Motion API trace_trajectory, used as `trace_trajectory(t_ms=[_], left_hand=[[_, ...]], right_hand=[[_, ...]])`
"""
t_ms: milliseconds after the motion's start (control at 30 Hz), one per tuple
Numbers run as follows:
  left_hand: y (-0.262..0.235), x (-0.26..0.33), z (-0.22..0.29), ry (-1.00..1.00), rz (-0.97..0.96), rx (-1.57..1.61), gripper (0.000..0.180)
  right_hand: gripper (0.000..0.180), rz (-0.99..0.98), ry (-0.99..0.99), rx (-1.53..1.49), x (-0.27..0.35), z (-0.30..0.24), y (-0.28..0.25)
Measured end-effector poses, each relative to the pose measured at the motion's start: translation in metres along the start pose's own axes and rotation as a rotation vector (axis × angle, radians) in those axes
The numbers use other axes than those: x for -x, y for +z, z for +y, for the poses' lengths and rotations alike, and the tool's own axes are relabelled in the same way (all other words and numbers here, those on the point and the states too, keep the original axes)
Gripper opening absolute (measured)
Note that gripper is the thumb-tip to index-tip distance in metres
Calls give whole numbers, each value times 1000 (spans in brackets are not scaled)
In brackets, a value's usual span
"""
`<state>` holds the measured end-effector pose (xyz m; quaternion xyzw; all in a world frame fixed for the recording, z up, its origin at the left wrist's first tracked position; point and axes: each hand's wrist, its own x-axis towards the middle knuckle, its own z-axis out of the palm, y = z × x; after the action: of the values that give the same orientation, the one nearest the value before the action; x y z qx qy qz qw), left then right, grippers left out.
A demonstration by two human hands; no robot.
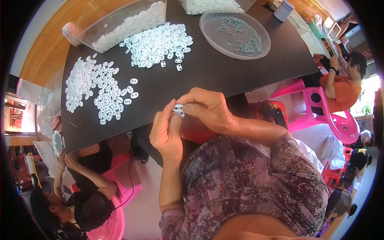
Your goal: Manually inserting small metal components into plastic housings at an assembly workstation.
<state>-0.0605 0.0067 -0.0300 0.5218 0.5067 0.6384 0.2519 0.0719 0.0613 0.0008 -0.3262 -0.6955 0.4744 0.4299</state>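
Just off the table's near edge, both hands meet over a small white oval plastic piece [179, 107] with two dark holes. My left hand [166, 134] pinches it from the left between thumb and fingers. From the right, the thumb and fingers of my right hand [210, 110] close on the same piece. A second small white part shows just under it, partly hidden by the fingertips. On the table beyond lie a heap of white oval pieces with holes [154, 46] and, to its left, another spread of similar white pieces [108, 96].
At the back stand a clear bin of white pieces [132, 26] and a round tray [204, 34] of small grey-green parts. A lidded white bottle [71, 33] and a grey cup [283, 11] flank them. People sit on pink chairs at left and right.
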Motion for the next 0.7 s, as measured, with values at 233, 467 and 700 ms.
trace_trajectory(t_ms=[233,467,700], left_hand=[[-2,0,3,-72,0,41,24],[-4,-2,-5,-7,-25,37,26],[-2,-1,-2,-45,-15,95,25]], right_hand=[[14,-32,34,43,1,-2,0],[13,-45,55,8,0,-1,0],[13,-60,56,-4,-1,-2,0]])
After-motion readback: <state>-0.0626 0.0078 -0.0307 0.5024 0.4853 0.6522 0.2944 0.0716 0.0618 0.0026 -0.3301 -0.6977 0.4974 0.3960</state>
